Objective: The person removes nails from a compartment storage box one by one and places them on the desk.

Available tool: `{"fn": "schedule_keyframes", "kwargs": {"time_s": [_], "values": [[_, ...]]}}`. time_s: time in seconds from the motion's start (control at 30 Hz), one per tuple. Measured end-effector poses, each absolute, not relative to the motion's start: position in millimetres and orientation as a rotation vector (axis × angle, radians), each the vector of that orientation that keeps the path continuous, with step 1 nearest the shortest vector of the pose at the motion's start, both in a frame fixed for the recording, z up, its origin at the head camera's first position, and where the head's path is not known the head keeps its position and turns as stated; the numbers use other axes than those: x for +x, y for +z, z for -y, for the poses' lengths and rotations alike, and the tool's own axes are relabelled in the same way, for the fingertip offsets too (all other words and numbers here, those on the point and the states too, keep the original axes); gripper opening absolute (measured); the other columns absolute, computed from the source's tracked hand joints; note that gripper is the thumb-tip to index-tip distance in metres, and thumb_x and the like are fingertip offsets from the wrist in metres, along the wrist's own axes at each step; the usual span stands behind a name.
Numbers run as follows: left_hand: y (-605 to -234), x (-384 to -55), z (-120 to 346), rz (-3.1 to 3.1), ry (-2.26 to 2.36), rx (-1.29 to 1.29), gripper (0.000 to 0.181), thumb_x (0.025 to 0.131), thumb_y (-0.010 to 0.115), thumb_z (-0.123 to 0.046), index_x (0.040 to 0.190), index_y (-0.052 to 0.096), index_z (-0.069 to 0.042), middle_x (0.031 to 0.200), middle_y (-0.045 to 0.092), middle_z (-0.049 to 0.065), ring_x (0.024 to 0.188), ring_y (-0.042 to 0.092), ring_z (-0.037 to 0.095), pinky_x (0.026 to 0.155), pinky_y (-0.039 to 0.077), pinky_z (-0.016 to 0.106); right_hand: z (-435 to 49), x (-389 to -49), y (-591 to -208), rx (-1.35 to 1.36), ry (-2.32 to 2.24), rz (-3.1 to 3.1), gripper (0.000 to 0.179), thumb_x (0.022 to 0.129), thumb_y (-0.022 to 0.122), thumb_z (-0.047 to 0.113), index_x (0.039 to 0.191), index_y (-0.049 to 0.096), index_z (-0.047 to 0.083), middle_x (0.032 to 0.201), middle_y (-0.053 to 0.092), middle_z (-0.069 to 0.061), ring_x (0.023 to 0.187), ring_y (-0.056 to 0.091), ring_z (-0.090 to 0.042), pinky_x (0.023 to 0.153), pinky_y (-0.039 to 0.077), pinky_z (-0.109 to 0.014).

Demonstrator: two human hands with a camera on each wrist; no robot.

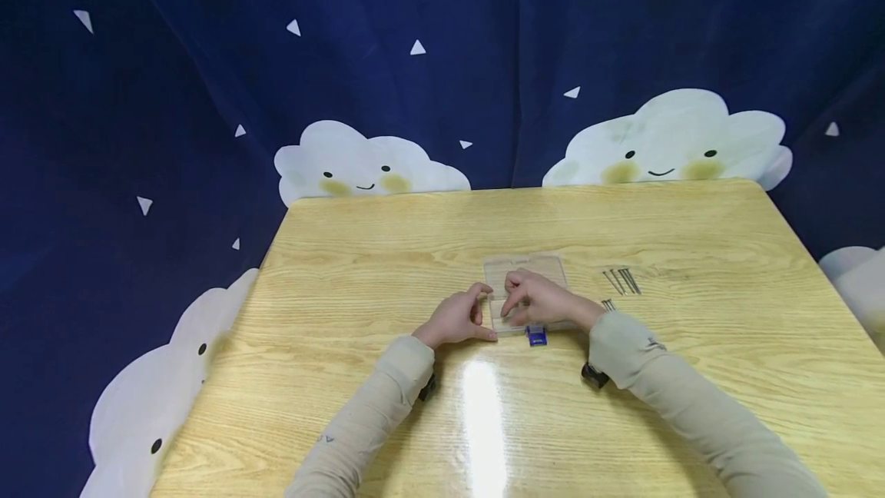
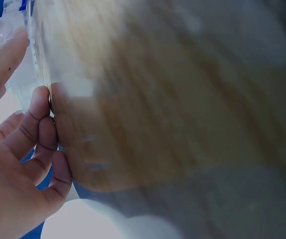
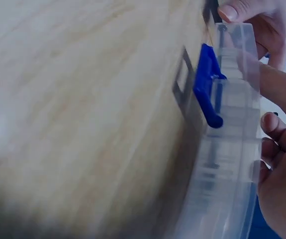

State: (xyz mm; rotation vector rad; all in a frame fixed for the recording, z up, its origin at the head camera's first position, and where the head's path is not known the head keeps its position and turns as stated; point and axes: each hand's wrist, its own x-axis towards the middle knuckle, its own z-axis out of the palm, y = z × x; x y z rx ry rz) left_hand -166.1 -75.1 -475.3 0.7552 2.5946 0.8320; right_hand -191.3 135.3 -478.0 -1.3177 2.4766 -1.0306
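A clear plastic compartment box [image 1: 495,323] lies on the table with its see-through lid [image 1: 495,270] laid back. Its blue latch [image 1: 536,336] hangs at the front side. My left hand [image 1: 455,318] grips the box's left end, thumb at the front corner and index finger farther back. My right hand [image 1: 542,298] is over the box, fingers bent down into a left compartment. From the right wrist view, a finger shows through the clear wall behind the blue latch [image 3: 208,84]. I cannot tell whether the right fingertips pinch something small.
Several dark nails [image 1: 625,280] lie in a row on the wooden table [image 1: 359,252], right of the box. A few shorter nails [image 1: 608,304] lie nearer, partly hidden by the right wrist. A dark blue curtain [image 1: 484,37] with clouds stands behind the table.
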Motion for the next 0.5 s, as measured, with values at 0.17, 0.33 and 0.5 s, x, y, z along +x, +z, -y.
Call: {"fn": "schedule_keyframes", "kwargs": {"time_s": [0.17,0.33,0.5], "values": [[-477.2,-168.5,74.8,-2.609,0.803,0.757,0.075,0.069,0.08,-0.032,0.128,0.041,-0.008,0.067,0.053,-0.004,0.056,0.045,0.006,0.055,0.037,0.021,-131.5,-185.9,-480.6,-1.313,-1.01,-2.551,0.011,0.069,0.079,0.016,0.079,0.076,0.014,0.076,0.037,0.007,0.074,0.033,-0.011,0.065,0.031,-0.026],[-478.4,-169.5,74.0,-2.607,0.798,0.753,0.075,0.068,0.08,-0.031,0.127,0.041,-0.008,0.066,0.052,-0.005,0.055,0.045,0.006,0.054,0.037,0.02,-128.4,-183.1,-484.2,-1.421,-0.933,-2.64,0.007,0.069,0.08,0.017,0.073,0.075,0.015,0.075,0.043,0.008,0.071,0.034,-0.009,0.062,0.034,-0.025],[-478.6,-169.4,73.8,-2.614,0.799,0.756,0.075,0.067,0.081,-0.031,0.126,0.041,-0.008,0.066,0.052,-0.004,0.055,0.045,0.006,0.053,0.037,0.02,-127.1,-182.1,-485.7,-1.504,-0.866,-2.69,0.009,0.067,0.081,0.019,0.066,0.073,0.015,0.071,0.043,0.009,0.067,0.034,-0.007,0.059,0.034,-0.023]]}}
